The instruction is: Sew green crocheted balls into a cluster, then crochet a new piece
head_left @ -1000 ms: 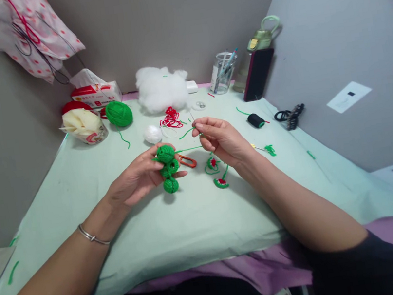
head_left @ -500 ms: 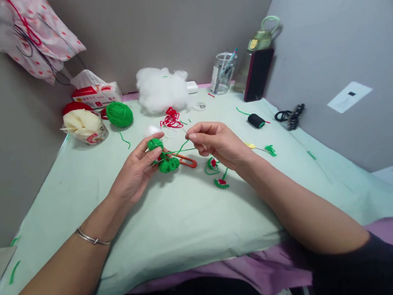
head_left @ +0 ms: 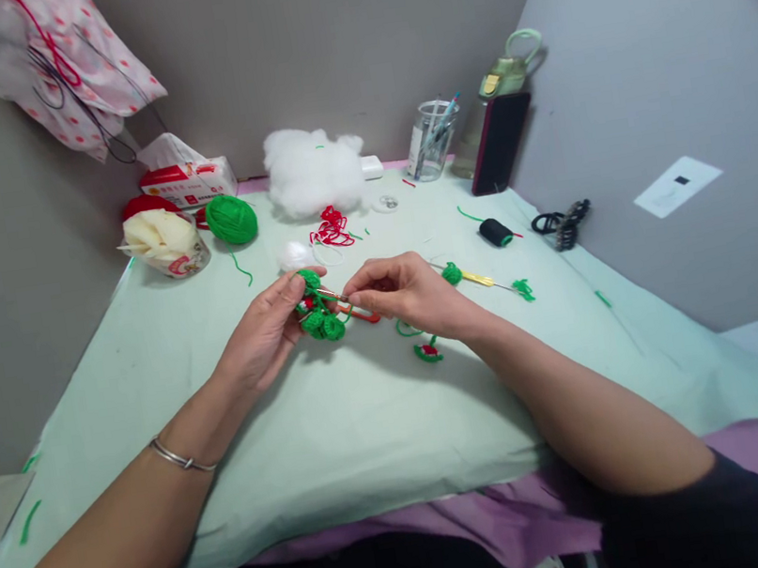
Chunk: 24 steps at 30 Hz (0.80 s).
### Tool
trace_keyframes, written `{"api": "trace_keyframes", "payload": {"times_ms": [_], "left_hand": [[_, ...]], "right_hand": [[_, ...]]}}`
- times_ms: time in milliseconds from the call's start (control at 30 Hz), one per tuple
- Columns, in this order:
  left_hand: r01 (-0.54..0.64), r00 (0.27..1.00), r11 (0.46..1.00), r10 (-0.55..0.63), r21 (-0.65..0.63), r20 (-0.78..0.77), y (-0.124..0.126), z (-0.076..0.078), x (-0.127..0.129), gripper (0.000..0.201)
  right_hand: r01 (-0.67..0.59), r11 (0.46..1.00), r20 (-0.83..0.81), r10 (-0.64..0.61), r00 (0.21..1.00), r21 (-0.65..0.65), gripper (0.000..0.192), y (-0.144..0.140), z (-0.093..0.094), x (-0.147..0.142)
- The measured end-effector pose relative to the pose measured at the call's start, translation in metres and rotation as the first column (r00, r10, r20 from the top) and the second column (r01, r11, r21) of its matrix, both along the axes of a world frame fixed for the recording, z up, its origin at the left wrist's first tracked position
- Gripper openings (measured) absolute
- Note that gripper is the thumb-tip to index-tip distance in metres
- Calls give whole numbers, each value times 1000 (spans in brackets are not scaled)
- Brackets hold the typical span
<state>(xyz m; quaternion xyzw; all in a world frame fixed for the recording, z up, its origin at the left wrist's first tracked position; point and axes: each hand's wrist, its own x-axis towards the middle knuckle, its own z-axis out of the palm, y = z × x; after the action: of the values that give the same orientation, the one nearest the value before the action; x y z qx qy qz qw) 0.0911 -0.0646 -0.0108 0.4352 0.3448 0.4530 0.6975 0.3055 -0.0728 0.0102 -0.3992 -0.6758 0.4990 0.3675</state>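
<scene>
My left hand (head_left: 265,331) grips the green crochet piece (head_left: 317,310) above the cloth (head_left: 344,432). My right hand (head_left: 401,295) pinches a needle (head_left: 332,295) into it. Looks mid-stitch: loose flowers (head_left: 426,349) unattached, yarn ball (head_left: 231,219) beyond.

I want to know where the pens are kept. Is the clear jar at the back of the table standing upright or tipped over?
Upright. The clear jar stands on its base near the wall, mouth upward, with pens sticking out of the top.
</scene>
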Motion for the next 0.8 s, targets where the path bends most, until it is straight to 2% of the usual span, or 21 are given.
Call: {"api": "trace_keyframes", "payload": {"times_ms": [233,467,600,800], "left_hand": [[12,999,1000,-10,23,-48,2,-2,-1,34],[31,998,998,-29,46,-54,4,1,-5,37],[-15,1000,999,16,39,-26,3,-1,-4,35],[64,997,998,-63,-13,37,4,-3,-6,32]], "right_hand": [[60,998,35,-61,998,12,16,-2,3,-2],[148,984,35,-152,988,101,14,3,-4,-1],[123,989,28,-125,992,87,15,4,-5,-1],[61,992,-59,-55,997,110,16,10,-9,4]]}}
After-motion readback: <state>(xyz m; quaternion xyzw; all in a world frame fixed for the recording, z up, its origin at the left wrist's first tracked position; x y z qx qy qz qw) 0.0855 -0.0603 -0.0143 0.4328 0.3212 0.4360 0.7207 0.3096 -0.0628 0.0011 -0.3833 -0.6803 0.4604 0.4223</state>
